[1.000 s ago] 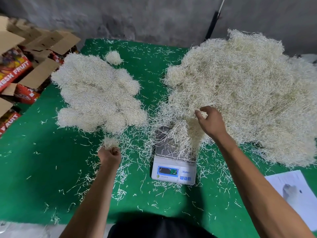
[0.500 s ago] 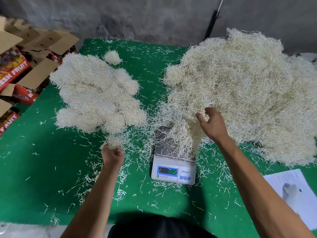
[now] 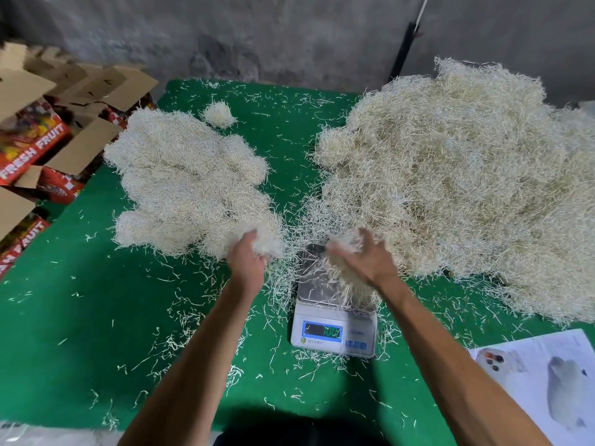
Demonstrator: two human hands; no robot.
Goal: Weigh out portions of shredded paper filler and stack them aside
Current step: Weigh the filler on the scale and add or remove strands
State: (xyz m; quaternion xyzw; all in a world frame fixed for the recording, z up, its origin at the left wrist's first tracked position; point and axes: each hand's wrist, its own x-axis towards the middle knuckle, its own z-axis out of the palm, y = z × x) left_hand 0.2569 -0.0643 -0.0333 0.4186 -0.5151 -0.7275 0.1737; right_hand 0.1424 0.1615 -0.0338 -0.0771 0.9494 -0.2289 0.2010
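Note:
A big loose heap of shredded paper filler (image 3: 457, 188) covers the right side of the green table (image 3: 80, 317). On the left lies a pile of weighed rounded portions (image 3: 186, 185), with one small ball (image 3: 219, 114) behind it. Between them stands a white digital scale (image 3: 335, 333) with a lit display. My left hand (image 3: 248, 259) grips a tuft of filler (image 3: 265, 238) at the near edge of the portion pile. My right hand (image 3: 367, 263), blurred, holds a clump of filler (image 3: 341, 280) down over the scale's steel pan (image 3: 310, 284).
Loose paper strands litter the green cover around the scale. Open cardboard fruit boxes (image 3: 35, 146) stand off the table's left edge. Printed sheets (image 3: 544, 381) lie at the near right corner. A grey wall and a dark pole (image 3: 402, 53) rise behind the table.
My left hand moved up and right with its tuft to the portion pile's near edge. My right hand pulled a clump from the big heap down onto the scale pan.

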